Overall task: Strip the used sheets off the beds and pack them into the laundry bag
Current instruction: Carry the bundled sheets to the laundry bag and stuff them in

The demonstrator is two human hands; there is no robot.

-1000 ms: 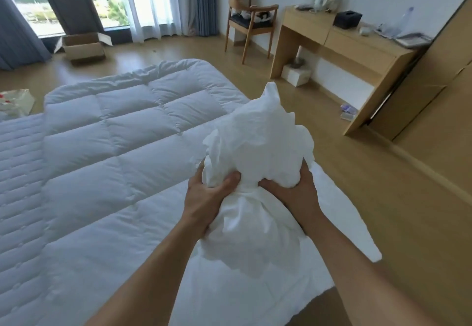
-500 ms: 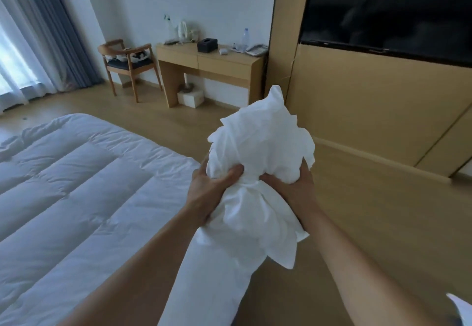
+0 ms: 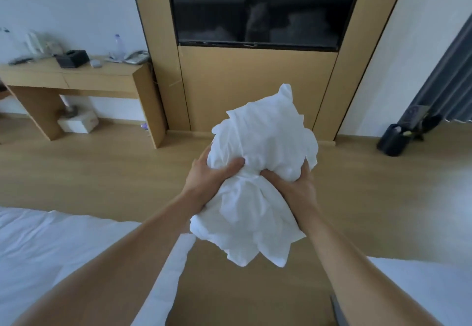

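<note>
hotel room, beds [image 3: 63,244], desk [image 3: 76,80], wall TV [image 3: 255,6]

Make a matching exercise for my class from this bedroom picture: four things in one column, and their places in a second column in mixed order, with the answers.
Things
1. bundled white sheet
2. black box
3. dark screen
4. dark bin

Places
A. on the floor by the curtain
B. on the wooden desk
C. gripped in both hands
D. set in the wooden wall panel

Pairs: 1-C, 2-B, 3-D, 4-A
</note>
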